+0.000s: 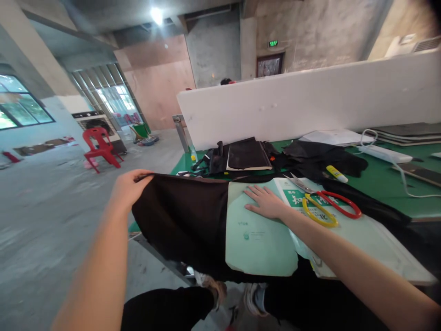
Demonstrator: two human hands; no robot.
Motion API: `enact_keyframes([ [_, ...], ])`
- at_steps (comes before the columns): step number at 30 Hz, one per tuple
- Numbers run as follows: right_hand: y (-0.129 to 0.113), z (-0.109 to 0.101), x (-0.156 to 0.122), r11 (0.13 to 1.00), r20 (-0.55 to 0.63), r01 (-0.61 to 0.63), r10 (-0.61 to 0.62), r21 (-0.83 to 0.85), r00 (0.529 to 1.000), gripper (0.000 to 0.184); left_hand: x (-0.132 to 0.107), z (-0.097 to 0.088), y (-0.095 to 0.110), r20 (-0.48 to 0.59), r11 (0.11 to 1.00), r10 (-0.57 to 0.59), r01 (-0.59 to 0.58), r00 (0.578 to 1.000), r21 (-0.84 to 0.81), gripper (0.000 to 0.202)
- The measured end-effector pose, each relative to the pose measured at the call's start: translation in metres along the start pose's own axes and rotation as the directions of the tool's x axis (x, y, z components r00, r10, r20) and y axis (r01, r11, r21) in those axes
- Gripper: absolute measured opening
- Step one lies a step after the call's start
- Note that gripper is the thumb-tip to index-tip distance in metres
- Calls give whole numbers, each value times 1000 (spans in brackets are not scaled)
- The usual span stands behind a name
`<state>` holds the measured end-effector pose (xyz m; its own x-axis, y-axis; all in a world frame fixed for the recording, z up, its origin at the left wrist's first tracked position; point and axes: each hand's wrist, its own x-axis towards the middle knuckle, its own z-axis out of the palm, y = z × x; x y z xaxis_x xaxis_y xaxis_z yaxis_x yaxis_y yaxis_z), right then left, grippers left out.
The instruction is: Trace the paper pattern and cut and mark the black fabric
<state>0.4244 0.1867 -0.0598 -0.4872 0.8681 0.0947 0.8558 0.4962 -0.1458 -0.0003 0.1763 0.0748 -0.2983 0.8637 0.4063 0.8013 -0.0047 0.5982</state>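
My left hand (pixel 129 186) is closed on the far corner of a black cloth (pixel 186 220) and holds it stretched out past the table's left edge. My right hand (pixel 265 201) lies flat, fingers spread, on a pale green booklet (pixel 257 234) that rests on the cloth. Beside that hand, scissors (pixel 325 207) with one red and one yellow handle loop lie on a second green-and-white booklet (pixel 292 193).
The green table (pixel 379 184) carries more black fabric pieces (pixel 248 156), a yellow glue stick (pixel 336 174), a white power strip with cable (pixel 384 154) and dark sheets at the right. A white board (pixel 310 101) stands behind. A red plastic chair (pixel 101 147) stands on the concrete floor at left.
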Motion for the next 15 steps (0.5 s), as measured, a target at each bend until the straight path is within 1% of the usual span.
enact_keyframes([
  [3, 1, 1, 0, 1000, 8, -5, 5, -15, 1000, 79, 29, -6, 3, 55, 995, 71, -75, 996, 71, 36],
  [6, 2, 2, 0, 1000, 4, 0, 0, -27, 1000, 80, 47, -12, -2, 197, 985, 80, -108, 977, 137, 37],
  [8, 2, 2, 0, 1000, -3, 3, -3, -28, 1000, 80, 54, -17, -10, 285, 975, 39, -99, 958, 199, 37],
  [9, 3, 3, 0, 1000, -7, 6, -6, -26, 1000, 80, 56, -20, -15, 312, 968, 8, -85, 950, 234, 38],
  [12, 4, 4, 0, 1000, -28, 8, -9, -15, 1000, 78, 60, -28, -31, 344, 950, -86, -28, 935, 312, 43],
  [15, 4, 5, 0, 1000, -44, 3, -4, -10, 999, 76, 60, -33, -43, 357, 952, -142, 28, 923, 305, 39],
])
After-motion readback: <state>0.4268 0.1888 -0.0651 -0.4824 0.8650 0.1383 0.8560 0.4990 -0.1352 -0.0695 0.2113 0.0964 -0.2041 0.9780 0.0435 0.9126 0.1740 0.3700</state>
